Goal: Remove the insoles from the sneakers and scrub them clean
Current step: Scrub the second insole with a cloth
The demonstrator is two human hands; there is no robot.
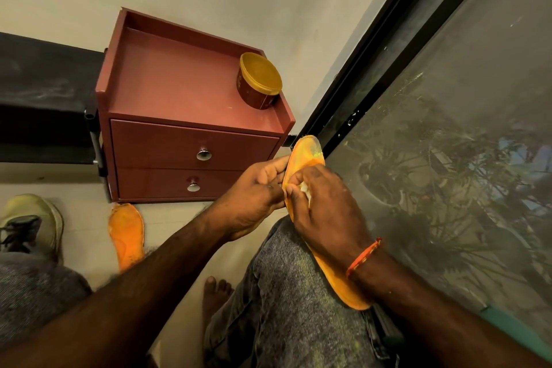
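Centre right of the frame: your left hand (pixel 254 191) grips the edge of an orange insole (pixel 307 152), thumb and fingers curled round its left side. The insole runs from just beside the window frame (pixel 373 48), at centre, down to the lower right, lying along your right thigh (pixel 286 293).

Your right hand (pixel 325 212) lies on the insole's upper face, its fingers curled round a small white wad (pixel 305 188) pressed against the surface; what the wad is made of cannot be told. An orange thread (pixel 363 257) circles that wrist.

Lower left: a second insole (pixel 127 236) lies flat on the floor (pixel 86 218), just in front of the cabinet (pixel 179 92). Left of it, near the frame's edge, stands a pale sneaker (pixel 33 218) with dark laces.

Upper centre: the red-brown cabinet has two drawers with metal knobs. On its top, towards the right rear corner, sits a round tub (pixel 260 81) with a yellow lid.

Bottom centre: bare toes (pixel 216 285) rest on the floor between your knees.
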